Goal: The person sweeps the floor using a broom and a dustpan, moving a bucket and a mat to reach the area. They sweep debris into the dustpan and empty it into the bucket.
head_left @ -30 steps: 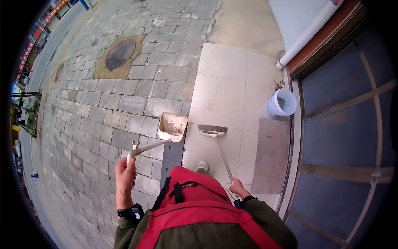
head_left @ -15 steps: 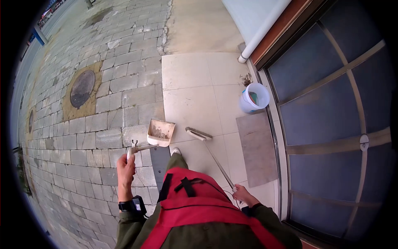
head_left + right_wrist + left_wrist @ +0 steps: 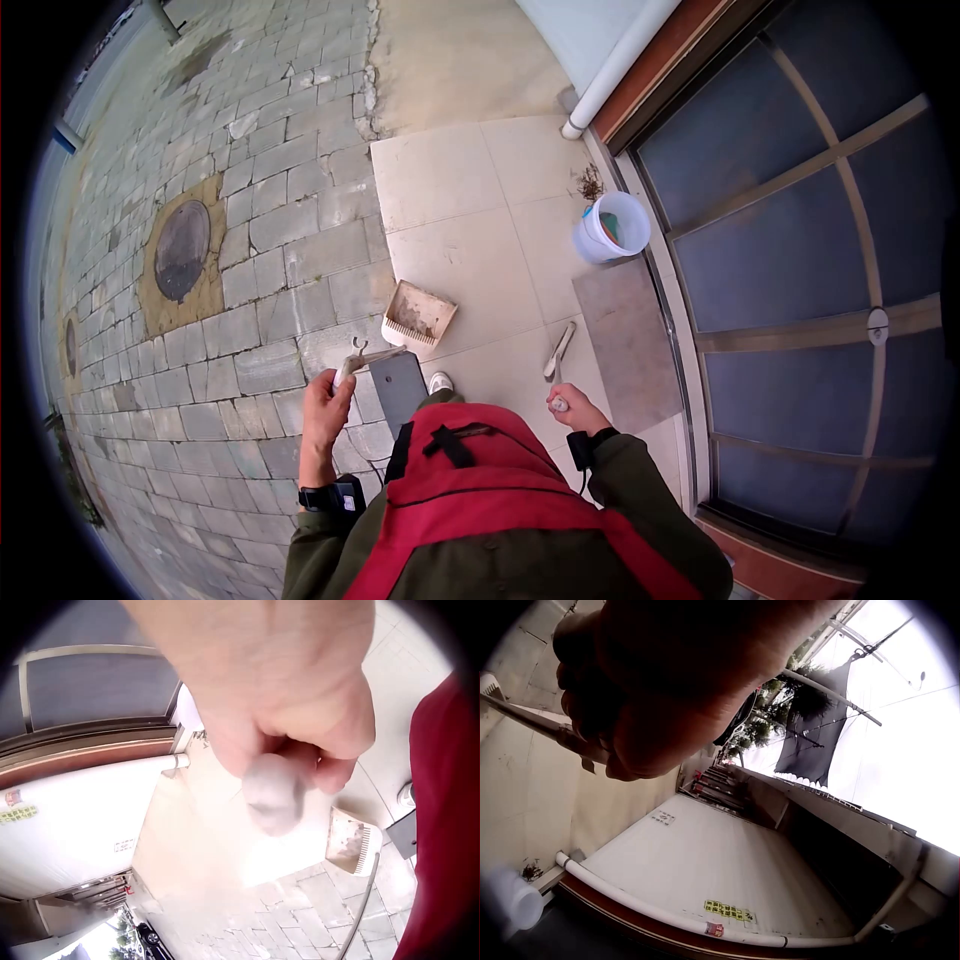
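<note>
My left hand (image 3: 327, 410) grips the top of the handle of a long-handled dustpan (image 3: 421, 313). The pan, whitish with a toothed comb edge and grey dirt inside, lies at the border of the pale tiles and the grey paving. In the right wrist view the dustpan (image 3: 346, 838) shows beyond my hand. My right hand (image 3: 582, 408) holds a broom (image 3: 560, 350) by its handle; the rounded handle end (image 3: 274, 793) pokes out of the fist. The broom head is turned edge-on over the tiles beside the brown mat. In the left wrist view my left hand (image 3: 667, 682) is dark and close.
A white bucket (image 3: 612, 228) with something green inside stands by the glass door (image 3: 780, 230), near a dry plant tuft (image 3: 590, 182). A brown mat (image 3: 630, 345) lies before the door. A dark ramp plate (image 3: 400, 385) bridges the tile edge. A manhole cover (image 3: 182, 250) lies left.
The broom head has swung right, away from the dustpan towards the mat, and turned edge-on. The dustpan has shifted right and tilted. The head view has turned towards the door.
</note>
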Tool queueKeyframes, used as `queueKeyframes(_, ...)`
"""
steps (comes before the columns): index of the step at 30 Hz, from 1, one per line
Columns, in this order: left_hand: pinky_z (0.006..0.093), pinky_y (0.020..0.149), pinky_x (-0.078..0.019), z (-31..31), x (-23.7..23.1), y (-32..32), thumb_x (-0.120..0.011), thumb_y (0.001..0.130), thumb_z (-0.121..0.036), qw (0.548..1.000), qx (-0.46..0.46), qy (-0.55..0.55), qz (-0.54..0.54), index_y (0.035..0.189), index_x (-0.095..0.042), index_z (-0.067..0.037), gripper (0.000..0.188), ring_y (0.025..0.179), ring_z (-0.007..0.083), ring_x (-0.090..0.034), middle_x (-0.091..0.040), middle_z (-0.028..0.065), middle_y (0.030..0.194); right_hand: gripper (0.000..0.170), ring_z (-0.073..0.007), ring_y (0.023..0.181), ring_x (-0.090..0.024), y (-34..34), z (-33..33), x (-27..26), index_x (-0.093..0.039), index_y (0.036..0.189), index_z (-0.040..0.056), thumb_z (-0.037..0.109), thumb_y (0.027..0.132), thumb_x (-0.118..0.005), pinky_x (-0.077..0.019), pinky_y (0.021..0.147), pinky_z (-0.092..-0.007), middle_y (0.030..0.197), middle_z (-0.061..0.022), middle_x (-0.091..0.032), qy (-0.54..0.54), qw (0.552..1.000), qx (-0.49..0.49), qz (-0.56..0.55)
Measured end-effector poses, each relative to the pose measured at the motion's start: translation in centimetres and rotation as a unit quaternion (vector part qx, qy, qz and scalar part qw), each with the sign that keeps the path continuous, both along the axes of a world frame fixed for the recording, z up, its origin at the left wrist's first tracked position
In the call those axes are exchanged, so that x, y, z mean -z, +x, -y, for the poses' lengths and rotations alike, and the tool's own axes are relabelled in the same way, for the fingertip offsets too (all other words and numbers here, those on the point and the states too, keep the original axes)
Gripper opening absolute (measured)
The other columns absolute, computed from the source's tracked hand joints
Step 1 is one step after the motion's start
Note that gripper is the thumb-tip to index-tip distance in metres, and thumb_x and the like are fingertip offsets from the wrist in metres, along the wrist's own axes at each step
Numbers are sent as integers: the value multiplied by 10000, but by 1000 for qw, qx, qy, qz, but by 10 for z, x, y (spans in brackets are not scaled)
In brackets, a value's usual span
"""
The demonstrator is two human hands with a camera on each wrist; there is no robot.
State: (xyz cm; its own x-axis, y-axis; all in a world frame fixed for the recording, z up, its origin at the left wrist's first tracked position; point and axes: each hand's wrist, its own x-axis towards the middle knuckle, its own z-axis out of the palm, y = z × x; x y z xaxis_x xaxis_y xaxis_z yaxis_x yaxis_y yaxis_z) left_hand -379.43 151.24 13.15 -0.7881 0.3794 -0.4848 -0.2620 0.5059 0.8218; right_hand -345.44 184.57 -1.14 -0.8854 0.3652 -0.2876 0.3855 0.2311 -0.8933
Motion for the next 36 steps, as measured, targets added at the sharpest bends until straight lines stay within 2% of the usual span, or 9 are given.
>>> queueKeyframes(5, 248, 394, -315, -20, -14, -20, -612, 889, -229, 999, 41, -20, -28, 770, -552, -15, 252, 437, 48, -406, -453, -34, 530, 244, -177, 801, -511, -70, -9, 14, -544, 944, 75, -62, 750, -599, -428, 748, -276, 850, -55, -521, -241, 966, 69, 60)
queueKeyframes(6, 255, 396, -318, -23, -11, -24, -615, 883, -228, 998, 43, -15, -35, 762, -547, -11, 257, 442, 53, -413, -458, -29, 535, 274, -166, 802, -512, -80, -11, -12, -532, 952, 78, -80, 737, -595, -428, 753, -274, 846, -48, -517, -106, 994, 13, -7)
queueKeyframes(10, 248, 402, -314, -54, -10, -45, -612, 888, -226, 998, 53, -9, -28, 772, -555, -10, 252, 448, 49, -409, -459, -31, 541, 290, -92, 787, -515, -81, -45, -42, -482, 943, 85, -70, 725, -595, -429, 663, -221, 808, -13, -488, 21, 992, 49, -110)
queueKeyframes(15, 238, 408, -310, -109, -6, -82, -602, 897, -209, 997, 69, 4, -25, 819, -576, -6, 219, 453, 42, -404, -453, -40, 546, 259, -179, 563, -517, -60, -104, 26, -474, 863, 75, -8, 634, -561, -393, 464, -273, 728, -57, -497, -302, 908, 284, 52)
queueKeyframes(17, 234, 410, -307, -135, -6, -98, -598, 900, -198, 997, 74, 6, -22, 839, -584, -5, 203, 457, 38, -403, -450, -44, 548, 245, -241, 563, -552, -102, -128, -34, -482, 777, 57, -62, 586, -578, -432, 480, -333, 682, -88, -512, -406, 833, 360, 109)
queueKeyframes(20, 234, 383, -295, -180, -8, -113, -586, 905, -206, 998, 60, 18, -24, 789, -551, -29, 215, 429, 50, -395, -445, -40, 540, 229, -231, 434, -460, -141, -163, -31, -469, 755, 41, -48, 556, -541, -334, 363, -333, 609, -92, -473, -374, 837, 388, 98)
queueKeyframes(29, 223, 347, -288, -328, -31, -167, -557, 923, -250, 999, -25, 28, -14, 859, -559, -36, 223, 388, 53, -388, -440, -37, 522, 221, -145, 536, -469, -240, -308, -26, -480, 776, 115, 62, 598, -600, -345, 435, -300, 666, -58, -487, -408, 864, 222, 195)
queueKeyframes(32, 222, 354, -296, -376, -36, -188, -564, 920, -256, 999, -28, 29, -17, 821, -538, -35, 243, 393, 59, -400, -444, -34, 519, 265, -123, 548, -482, -205, -345, 42, -480, 874, 119, 61, 638, -586, -394, 478, -258, 815, -58, -533, -247, 958, 134, -49)
queueKeyframes(36, 221, 355, -308, -423, -27, -217, -566, 920, -259, 999, -12, 34, -22, 845, -548, -27, 245, 394, 63, -407, -449, -27, 526, 340, -126, 517, -485, -233, -382, -24, -466, 939, 78, -27, 624, -535, -381, 431, -247, 857, -79, -513, -471, 840, 263, 64)
